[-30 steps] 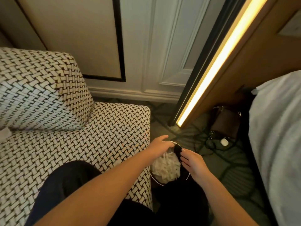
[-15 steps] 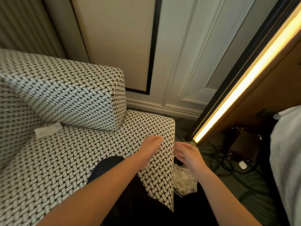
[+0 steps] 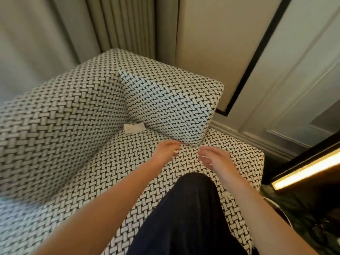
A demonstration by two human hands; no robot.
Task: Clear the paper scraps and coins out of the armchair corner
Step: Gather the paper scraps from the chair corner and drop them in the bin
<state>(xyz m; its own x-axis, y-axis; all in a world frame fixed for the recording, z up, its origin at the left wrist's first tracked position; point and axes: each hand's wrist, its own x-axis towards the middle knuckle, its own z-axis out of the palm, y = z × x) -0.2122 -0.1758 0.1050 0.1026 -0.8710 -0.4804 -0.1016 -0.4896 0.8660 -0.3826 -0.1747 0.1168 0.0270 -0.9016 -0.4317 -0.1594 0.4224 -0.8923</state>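
Fingers (image 3: 174, 143): loosely bent on both hands, with nothing seen to be held; fine detail at the tips is blurred.
Left hand (image 3: 166, 149): held over the seat (image 3: 128, 172), its tips at or just short of the crease under the armrest (image 3: 174, 100); contact cannot be told.
Right hand (image 3: 213, 157): held just beside the left, at its 3 o'clock, palm partly turned up and relaxed.
Change: a second ago both hands were at a bin on the floor beside the armchair (image 3: 73, 126), with white scraps in it. They have since been brought back over the seat, and the view has been swung towards the inner corner.
Meaning for the task: one load appears to have been dropped off, and a fresh pick is judged to be starting.
Paper scrap (image 3: 134, 128): one pale slip is left, tucked flat where backrest, armrest and seat meet. It lies at about 10 o'clock from the left hand, near but clearly apart, and untouched.
Coins: none can be made out; any may be hidden in the crease.
Next reach: a short move to 10 o'clock by the left hand is judged enough.
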